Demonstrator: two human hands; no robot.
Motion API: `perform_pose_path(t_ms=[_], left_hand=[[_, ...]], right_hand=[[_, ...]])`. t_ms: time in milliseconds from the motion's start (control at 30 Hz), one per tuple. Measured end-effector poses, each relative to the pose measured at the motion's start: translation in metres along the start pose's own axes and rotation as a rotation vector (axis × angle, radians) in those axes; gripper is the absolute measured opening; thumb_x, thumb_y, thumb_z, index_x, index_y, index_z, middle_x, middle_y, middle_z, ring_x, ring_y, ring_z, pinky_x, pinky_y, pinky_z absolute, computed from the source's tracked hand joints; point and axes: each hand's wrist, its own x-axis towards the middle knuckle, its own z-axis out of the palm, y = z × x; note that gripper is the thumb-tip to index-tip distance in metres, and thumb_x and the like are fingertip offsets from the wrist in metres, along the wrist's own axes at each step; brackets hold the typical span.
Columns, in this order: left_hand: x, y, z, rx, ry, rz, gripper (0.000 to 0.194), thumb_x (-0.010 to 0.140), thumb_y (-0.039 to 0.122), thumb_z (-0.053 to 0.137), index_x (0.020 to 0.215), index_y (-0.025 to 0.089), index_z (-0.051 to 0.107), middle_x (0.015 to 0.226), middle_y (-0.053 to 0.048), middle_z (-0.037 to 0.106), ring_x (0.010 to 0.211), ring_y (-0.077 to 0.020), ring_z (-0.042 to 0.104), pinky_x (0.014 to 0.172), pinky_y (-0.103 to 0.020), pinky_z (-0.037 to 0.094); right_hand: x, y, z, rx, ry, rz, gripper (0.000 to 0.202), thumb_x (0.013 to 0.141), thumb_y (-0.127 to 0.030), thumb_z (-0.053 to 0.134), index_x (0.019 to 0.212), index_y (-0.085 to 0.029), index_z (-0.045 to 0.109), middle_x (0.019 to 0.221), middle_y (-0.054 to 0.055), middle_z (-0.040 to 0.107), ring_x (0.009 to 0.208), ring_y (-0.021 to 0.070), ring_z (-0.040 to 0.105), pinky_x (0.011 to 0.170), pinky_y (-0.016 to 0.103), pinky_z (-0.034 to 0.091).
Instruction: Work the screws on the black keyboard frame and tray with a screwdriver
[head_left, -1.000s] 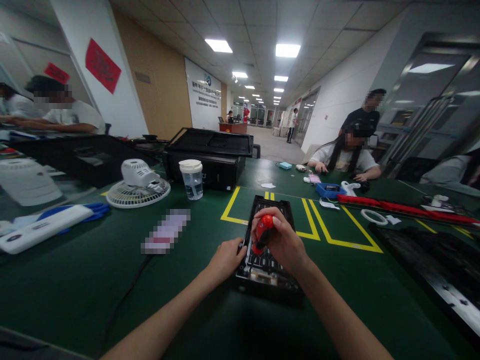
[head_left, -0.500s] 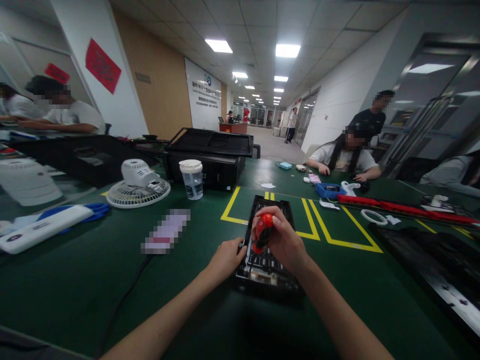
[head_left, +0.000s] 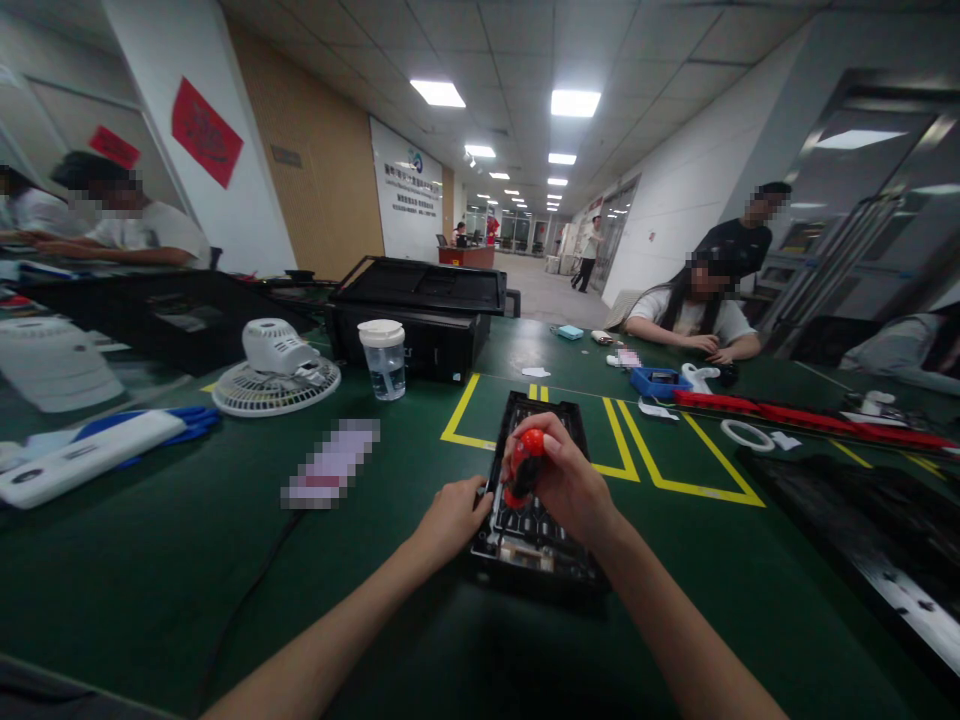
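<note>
A black plastic tray-like part point(head_left: 537, 545) with white clips inside lies on the green table in front of me. My right hand point(head_left: 566, 478) is closed around a red-handled screwdriver point(head_left: 526, 458), held upright with its tip down inside the part. My left hand point(head_left: 452, 518) presses against the part's left edge and holds it steady.
A black printer point(head_left: 420, 312), a lidded plastic cup point(head_left: 384, 358) and a white desk fan point(head_left: 276, 372) stand behind. A white device point(head_left: 86, 455) lies left. Red strips point(head_left: 795, 412), a blue tray point(head_left: 660, 380) and a black panel point(head_left: 870, 530) sit right. Other people sit around the table.
My hands and the screwdriver stay nearly in place. The standing person at the right has stepped further right, and the seated person there has pulled a hand in.
</note>
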Motion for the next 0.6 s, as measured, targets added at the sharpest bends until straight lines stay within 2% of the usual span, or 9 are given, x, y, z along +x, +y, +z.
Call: perform_pose_path(t_ms=[433, 600], left_hand=[[0.0003, -0.0012, 0.0002, -0.002, -0.007, -0.007, 0.029, 0.085, 0.034, 0.038, 0.099, 0.018, 0.058, 0.088, -0.007, 0.066, 0.081, -0.0177, 0.060, 0.069, -0.024, 0.040], [0.0012, -0.0019, 0.0017, -0.008, 0.005, 0.011, 0.030, 0.085, 0.034, 0.038, 0.101, 0.019, 0.058, 0.088, -0.007, 0.066, 0.081, -0.0178, 0.061, 0.070, -0.024, 0.041]], right_hand=[[0.0001, -0.0009, -0.0032, -0.083, -0.002, 0.019, 0.021, 0.086, -0.027, 0.037, 0.100, -0.019, 0.049, 0.079, 0.003, 0.052, 0.070, 0.0157, 0.053, 0.068, 0.030, 0.041], [-0.0008, -0.0029, -0.0047, -0.085, -0.007, 0.037, 0.020, 0.086, -0.027, 0.039, 0.100, -0.019, 0.051, 0.081, 0.004, 0.052, 0.071, 0.0149, 0.053, 0.065, 0.028, 0.041]])
